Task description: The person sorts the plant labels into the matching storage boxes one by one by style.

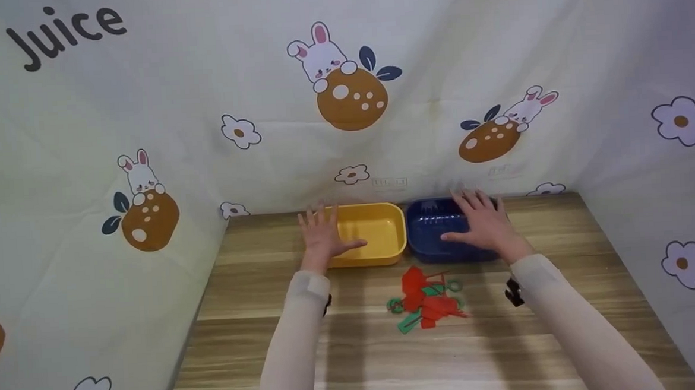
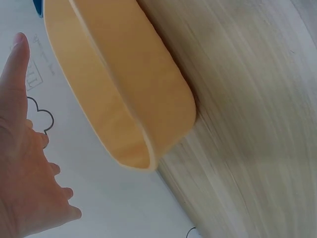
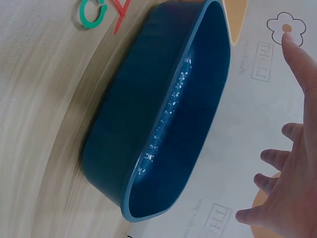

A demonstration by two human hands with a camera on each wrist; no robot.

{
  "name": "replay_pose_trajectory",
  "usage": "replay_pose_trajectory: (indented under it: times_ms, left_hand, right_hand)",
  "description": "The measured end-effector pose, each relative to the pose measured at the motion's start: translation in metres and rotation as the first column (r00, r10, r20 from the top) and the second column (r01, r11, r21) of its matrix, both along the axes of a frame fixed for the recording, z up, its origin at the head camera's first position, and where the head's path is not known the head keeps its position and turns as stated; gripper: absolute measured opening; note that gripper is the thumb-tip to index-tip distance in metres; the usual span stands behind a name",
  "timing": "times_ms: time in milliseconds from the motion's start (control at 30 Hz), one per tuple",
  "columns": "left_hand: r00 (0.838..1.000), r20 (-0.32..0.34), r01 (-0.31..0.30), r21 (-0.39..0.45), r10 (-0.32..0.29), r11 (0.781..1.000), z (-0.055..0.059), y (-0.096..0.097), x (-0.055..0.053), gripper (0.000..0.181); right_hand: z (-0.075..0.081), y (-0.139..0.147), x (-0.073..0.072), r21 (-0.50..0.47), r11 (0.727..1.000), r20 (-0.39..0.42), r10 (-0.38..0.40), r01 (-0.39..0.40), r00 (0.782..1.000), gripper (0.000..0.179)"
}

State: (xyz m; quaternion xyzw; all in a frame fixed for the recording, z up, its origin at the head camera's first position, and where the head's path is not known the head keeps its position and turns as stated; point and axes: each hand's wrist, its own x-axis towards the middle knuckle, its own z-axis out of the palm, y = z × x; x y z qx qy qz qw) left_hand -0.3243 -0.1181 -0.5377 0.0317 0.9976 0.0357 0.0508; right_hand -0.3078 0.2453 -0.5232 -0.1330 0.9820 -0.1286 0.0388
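A yellow bin (image 1: 379, 235) and a dark blue bin (image 1: 430, 232) stand side by side at the back of the wooden table. My left hand (image 1: 324, 238) hovers over the yellow bin's left end, fingers spread and thumb reaching over the bin. Likewise, my right hand (image 1: 484, 223) is spread above the blue bin's right side. In the wrist views both hands hold nothing and appear apart from the yellow bin (image 2: 143, 64) and the blue bin (image 3: 133, 109). A small pile of flat red and green pieces (image 1: 430, 306) lies in front of the bins, some of them overlapping.
A white cloth (image 1: 275, 169) printed with rabbits and flowers walls the table (image 1: 254, 342) at the back and both sides. A green open ring (image 3: 93, 15) from the pile shows near the blue bin in the right wrist view.
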Motion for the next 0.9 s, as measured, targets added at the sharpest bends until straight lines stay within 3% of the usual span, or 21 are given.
replay_pose_trajectory:
  times_ms: [233,567,900]
  left_hand:
    - [1.0,-0.012,-0.024,0.025,0.024,0.999,-0.009,-0.012,0.001,0.12]
    - [0.998,0.025,-0.053,0.042,0.052,0.998,-0.027,-0.023,0.004,0.114]
    - [0.997,-0.042,-0.055,0.124,0.06,0.991,-0.046,-0.03,0.007,0.104]
  right_hand:
    - [-0.004,0.002,0.003,-0.015,1.0,-0.001,0.003,-0.003,1.0,0.108]
    - [-0.012,0.004,0.007,-0.038,0.999,0.02,0.0,0.001,1.0,0.109]
    - [-0.018,0.002,0.013,-0.052,0.999,0.03,0.002,0.0,1.0,0.105]
